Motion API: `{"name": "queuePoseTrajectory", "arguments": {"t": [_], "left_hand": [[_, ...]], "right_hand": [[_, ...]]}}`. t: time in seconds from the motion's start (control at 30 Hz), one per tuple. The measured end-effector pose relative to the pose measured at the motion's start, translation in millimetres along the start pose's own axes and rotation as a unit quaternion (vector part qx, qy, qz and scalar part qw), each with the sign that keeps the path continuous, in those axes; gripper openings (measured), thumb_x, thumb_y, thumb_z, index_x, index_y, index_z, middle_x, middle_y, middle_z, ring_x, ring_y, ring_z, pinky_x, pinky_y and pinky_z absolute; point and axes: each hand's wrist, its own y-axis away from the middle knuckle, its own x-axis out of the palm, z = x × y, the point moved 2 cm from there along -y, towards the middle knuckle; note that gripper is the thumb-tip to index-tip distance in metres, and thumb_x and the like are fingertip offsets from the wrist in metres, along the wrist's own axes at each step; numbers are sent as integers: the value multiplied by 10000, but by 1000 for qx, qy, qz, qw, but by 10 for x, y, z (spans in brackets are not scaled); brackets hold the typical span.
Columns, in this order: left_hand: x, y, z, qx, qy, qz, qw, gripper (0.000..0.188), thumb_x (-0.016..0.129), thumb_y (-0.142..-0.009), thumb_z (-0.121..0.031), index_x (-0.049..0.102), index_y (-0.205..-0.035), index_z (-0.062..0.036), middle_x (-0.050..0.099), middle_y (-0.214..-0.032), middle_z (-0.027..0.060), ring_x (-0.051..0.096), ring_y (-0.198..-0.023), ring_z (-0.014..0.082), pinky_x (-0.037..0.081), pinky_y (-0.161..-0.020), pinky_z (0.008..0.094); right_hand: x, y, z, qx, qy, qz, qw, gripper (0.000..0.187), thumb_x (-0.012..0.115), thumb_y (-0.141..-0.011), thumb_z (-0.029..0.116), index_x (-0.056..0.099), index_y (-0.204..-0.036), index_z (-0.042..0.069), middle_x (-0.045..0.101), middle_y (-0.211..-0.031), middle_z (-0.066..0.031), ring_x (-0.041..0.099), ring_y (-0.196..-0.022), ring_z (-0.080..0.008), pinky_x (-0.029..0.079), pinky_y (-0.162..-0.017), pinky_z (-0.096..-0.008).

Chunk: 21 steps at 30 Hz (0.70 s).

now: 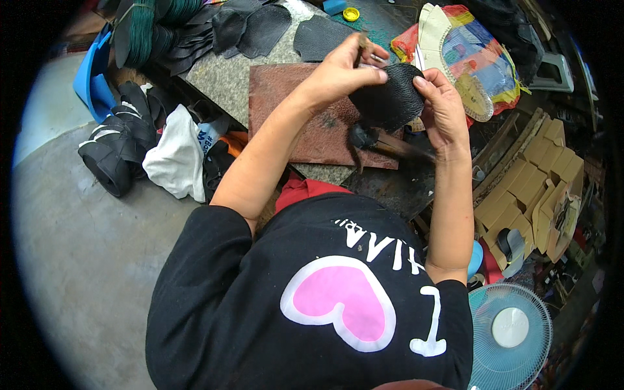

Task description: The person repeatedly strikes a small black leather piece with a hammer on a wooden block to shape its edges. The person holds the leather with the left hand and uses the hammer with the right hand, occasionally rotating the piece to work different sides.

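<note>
My left hand and my right hand hold up a piece of black grained leather over the bench. The left thumb presses on its upper left edge. Something thin and shiny shows by the left fingers, too small to make out. On the other side, my right thumb and fingers pinch the leather's right edge. Beneath it lies a worn reddish-brown board. A hammer with a dark head and wooden handle rests across the board's right part.
Cut black leather pieces and bundled green cord lie at the far left. Cream curved pieces sit on a colourful bag. Folded cardboard and a fan stand right, black rolls left.
</note>
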Motion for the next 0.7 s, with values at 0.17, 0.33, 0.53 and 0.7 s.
{"name": "queuePoseTrajectory", "arguments": {"t": [0.17, 0.33, 0.53, 0.7], "left_hand": [[-42, 59, 52, -101, 38, 36, 993, 343, 706, -776, 34, 426, -877, -136, 600, -1098, 69, 546, -976, 111, 461, -898, 271], [-7, 131, 115, -118, 143, 7, 983, 343, 692, -772, 50, 422, -866, -140, 593, -1034, 34, 554, -927, 108, 470, -838, 255], [20, 159, 135, -130, 170, -14, 977, 337, 691, -753, 50, 437, -860, -144, 589, -1020, 23, 549, -926, 113, 461, -842, 263], [-20, 169, 163, -131, 150, -26, 980, 332, 694, -740, 41, 441, -857, -140, 592, -1017, 26, 549, -946, 117, 459, -854, 273]], "right_hand": [[-69, -22, -122, -3, -15, -16, 1000, 96, 701, -892, 136, 615, -929, 113, 670, -795, 32, 583, -610, -36, 429, -505, -177], [-110, -16, -207, 15, -37, 15, 999, 72, 652, -929, 180, 629, -946, 114, 666, -806, 43, 581, -620, -38, 428, -510, -185], [-106, -16, -314, 44, -70, -7, 997, 71, 635, -938, 186, 633, -954, 117, 663, -816, 39, 588, -641, -55, 426, -521, -203], [-87, 7, -313, 32, -64, -16, 997, 65, 649, -927, 185, 632, -953, 127, 661, -809, 46, 579, -626, -43, 419, -526, -190]]}}
